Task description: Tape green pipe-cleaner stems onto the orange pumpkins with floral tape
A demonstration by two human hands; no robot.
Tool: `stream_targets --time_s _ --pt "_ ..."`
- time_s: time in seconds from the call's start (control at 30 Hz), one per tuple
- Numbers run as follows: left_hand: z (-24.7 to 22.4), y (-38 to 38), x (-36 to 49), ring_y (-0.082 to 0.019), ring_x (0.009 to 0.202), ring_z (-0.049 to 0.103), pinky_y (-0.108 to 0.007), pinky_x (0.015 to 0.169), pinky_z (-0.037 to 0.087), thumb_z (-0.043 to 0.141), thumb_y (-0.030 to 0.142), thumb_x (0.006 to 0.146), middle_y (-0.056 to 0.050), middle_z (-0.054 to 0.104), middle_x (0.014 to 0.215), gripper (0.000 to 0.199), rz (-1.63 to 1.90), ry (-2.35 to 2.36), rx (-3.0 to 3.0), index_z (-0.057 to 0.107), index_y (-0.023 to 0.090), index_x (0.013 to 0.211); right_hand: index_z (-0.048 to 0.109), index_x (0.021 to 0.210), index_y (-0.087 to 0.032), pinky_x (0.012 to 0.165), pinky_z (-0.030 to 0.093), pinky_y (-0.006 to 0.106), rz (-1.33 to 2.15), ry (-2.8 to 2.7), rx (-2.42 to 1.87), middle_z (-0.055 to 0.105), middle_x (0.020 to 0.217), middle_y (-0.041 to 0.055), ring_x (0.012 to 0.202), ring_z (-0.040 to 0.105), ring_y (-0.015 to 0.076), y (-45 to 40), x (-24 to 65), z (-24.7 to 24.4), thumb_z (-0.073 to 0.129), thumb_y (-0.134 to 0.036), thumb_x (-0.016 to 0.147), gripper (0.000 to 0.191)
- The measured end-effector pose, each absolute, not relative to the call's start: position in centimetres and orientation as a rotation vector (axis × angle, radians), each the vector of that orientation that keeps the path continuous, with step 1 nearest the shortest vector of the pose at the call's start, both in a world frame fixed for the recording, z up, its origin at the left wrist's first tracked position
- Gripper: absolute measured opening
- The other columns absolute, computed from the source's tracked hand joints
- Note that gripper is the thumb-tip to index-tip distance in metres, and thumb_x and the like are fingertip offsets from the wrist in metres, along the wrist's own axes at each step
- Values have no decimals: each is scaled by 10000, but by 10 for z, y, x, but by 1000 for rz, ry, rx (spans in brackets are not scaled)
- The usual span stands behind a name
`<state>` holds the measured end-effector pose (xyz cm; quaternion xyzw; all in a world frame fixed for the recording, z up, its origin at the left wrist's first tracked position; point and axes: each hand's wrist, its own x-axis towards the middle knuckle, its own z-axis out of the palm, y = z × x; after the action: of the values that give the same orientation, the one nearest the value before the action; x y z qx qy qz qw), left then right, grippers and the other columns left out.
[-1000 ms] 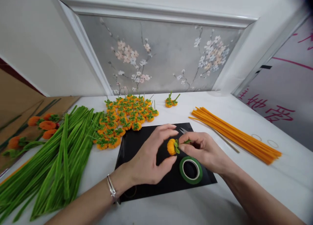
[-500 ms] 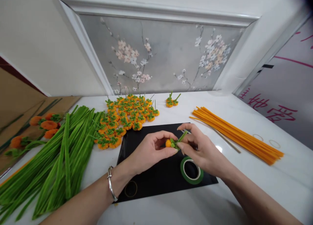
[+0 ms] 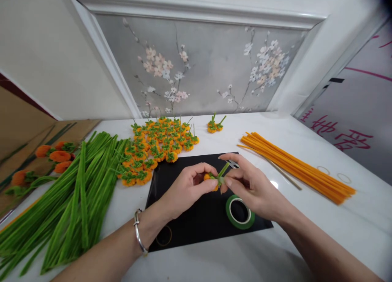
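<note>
My left hand (image 3: 192, 186) is closed on a small orange pipe-cleaner flower (image 3: 207, 177), pinching it between thumb and fingertips over a black mat. A green stem (image 3: 224, 168) rises from the flower, slanting up to the right. Where the stem begins, my right hand (image 3: 245, 184) pinches a pale green bit (image 3: 221, 179), which looks like a tape end. A silver tool with a forked end (image 3: 233, 164) is tucked between my right fingers; the rest of it is hidden. A roll of green tape (image 3: 251, 218) lies flat just below my right hand.
Many finished orange flowers (image 3: 162, 141) stand behind the mat (image 3: 190, 233), with a few apart (image 3: 215, 126). Green pipe cleaners (image 3: 70, 200) are heaped left; orange ones (image 3: 294, 165) lie right beside a thin stick (image 3: 284, 175). Orange fuzzy blooms (image 3: 59, 156) rest far left.
The flower has turned in my left fingers, and its stem now stands more upright. My right thumb and finger have shifted to the stem's base, and more of the silver tool shows.
</note>
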<state>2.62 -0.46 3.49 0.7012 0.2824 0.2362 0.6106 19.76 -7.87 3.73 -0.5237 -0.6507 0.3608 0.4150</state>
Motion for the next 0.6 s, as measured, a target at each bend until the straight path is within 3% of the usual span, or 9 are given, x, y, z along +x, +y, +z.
stream_targets --time_s 0.07,0.17,0.27,0.4,0.6 --pt "35 -8 28 -107 686 485 -228 620 395 565 180 795 -2 535 774 46 609 674 1737 588 151 823 396 1205 -201 576 435 240 914 -1566 -1345 645 684 -17 626 584 137 -78 196 36 477 -226 885 331" --pt "34 -12 28 -118 759 506 -222 648 433 575 174 783 -22 518 883 63 706 667 1874 610 170 835 541 875 -189 573 424 239 829 -1547 -1405 626 641 -3 604 569 132 -77 195 35 499 -275 882 96" --pt "36 -10 26 -156 885 536 -251 722 477 621 208 772 -62 515 1016 155 633 566 1826 640 181 924 519 658 -191 571 404 238 718 -1619 -1416 608 646 9 605 543 128 -76 197 36 496 -259 881 235" --pt "39 -1 23 -169 938 565 -274 753 500 528 326 866 -90 508 1152 233 457 524 1518 686 165 925 521 643 -193 547 381 229 685 -1687 -1392 626 687 11 575 515 114 -76 199 37 483 -258 892 261" --pt "38 7 24 -155 912 577 -293 839 477 613 217 801 -59 572 1057 170 377 496 1606 740 196 912 537 684 -204 524 380 226 689 -1712 -1435 644 651 -2 539 530 113 -77 193 34 488 -253 888 215"
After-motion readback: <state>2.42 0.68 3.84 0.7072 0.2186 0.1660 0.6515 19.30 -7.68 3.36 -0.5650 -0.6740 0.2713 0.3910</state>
